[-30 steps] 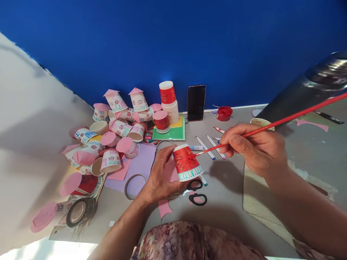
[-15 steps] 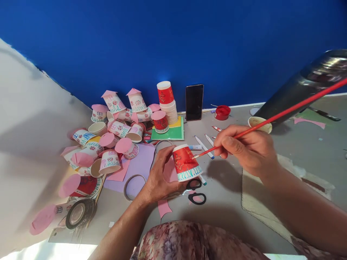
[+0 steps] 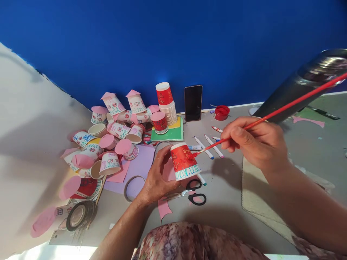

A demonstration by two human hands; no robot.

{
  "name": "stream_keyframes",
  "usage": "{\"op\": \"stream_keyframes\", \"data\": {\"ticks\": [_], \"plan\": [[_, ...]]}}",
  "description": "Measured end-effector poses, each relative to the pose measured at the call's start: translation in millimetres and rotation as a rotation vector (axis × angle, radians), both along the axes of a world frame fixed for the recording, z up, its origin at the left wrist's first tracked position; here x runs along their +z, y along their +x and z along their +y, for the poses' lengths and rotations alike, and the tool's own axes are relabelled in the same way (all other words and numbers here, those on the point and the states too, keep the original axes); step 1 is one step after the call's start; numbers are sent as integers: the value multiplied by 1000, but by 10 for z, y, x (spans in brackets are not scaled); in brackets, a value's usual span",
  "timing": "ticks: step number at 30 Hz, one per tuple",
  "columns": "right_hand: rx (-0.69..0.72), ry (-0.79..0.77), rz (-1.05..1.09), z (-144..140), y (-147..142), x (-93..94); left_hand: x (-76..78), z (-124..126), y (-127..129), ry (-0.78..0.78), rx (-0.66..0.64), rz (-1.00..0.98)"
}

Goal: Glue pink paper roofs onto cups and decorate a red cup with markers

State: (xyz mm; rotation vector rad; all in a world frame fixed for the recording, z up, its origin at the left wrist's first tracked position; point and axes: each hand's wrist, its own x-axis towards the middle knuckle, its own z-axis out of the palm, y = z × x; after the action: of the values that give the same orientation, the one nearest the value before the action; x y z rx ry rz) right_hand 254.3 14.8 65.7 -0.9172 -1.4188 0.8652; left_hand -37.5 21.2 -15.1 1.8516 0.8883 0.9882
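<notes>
A red paper cup, printed in gold and upside down, is gripped by my left hand. Teal strokes ring the white band at its lower edge. Pinched in my right hand is a long red paintbrush; its tip touches the cup's right side, where wet-looking red paint shows. Scissors with black handles lie below the cup, beside pink paper scraps. Several markers lie behind the cup. Further back sits a small pot of red paint.
Many decorated cups with pink paper tops crowd the left side. A cup stack and a phone stand near the blue wall. Tape rolls lie on the left; a dark bottle and a cloth are on the right.
My right hand has moved slightly right and up. The brush tip now presses on the cup, with more red paint there. My left hand has turned the cup a little.
</notes>
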Motion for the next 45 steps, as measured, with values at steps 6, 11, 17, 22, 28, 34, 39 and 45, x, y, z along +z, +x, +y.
{"op": "stream_keyframes", "data": {"ticks": [6,11,17,22,28,34,39,45], "plan": [[-29,14,-2,7,80,5,-32,5,8,-54,19,-48],[27,46,20,-18,56,10,-13,4,42,-55,3,-99],[55,61,2,-22,-26,29,-13,-17,57,-114,-1,-125],[43,43,-27,-23,-21,63,-12,-5,72,-94,-20,-202],[16,62,-13,-32,-37,62,7,-4,83,-90,-33,-184],[6,49,-13,-34,-10,67,-8,-6,71,-84,-21,-191],[31,73,-4,-33,-61,43,-3,-18,98,-115,-37,-201],[-11,89,29,-30,-47,35,12,-20,115,-149,-18,-221]]}}
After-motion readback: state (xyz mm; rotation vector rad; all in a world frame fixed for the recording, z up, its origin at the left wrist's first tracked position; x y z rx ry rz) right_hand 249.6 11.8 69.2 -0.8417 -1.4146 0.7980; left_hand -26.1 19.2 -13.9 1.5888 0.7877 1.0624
